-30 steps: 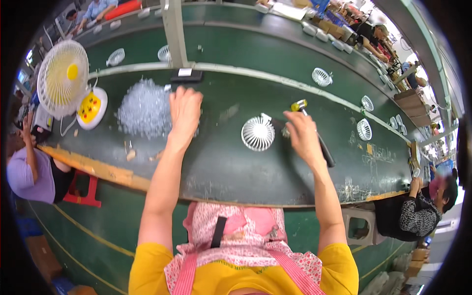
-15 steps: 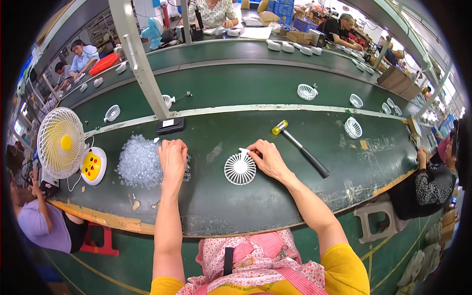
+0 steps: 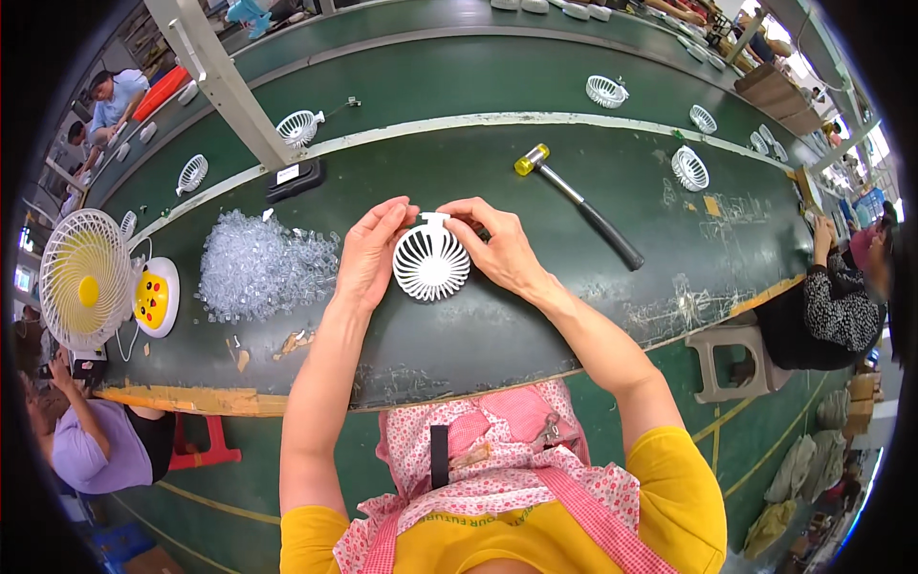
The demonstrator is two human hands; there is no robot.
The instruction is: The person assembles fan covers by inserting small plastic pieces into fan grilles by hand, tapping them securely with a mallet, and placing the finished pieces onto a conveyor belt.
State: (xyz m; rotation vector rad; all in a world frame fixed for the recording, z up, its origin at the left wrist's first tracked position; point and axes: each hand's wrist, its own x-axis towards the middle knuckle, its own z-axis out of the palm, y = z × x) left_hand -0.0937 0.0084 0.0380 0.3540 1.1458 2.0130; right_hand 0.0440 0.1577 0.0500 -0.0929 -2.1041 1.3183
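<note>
Grips a white fan cage (image 3: 432, 263) by the neck (image 3: 433, 220) in the right hand (image 3: 502, 249), over the dark workbench (image 3: 449, 349); pinches alongside with the left hand (image 3: 369, 253), cannot tell on what. Best held square and steady.

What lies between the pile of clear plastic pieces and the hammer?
In the head view, from left to right: the left grip, the white slatted fan cage and the right grip, then dark tabletop up to the hammer.
</note>
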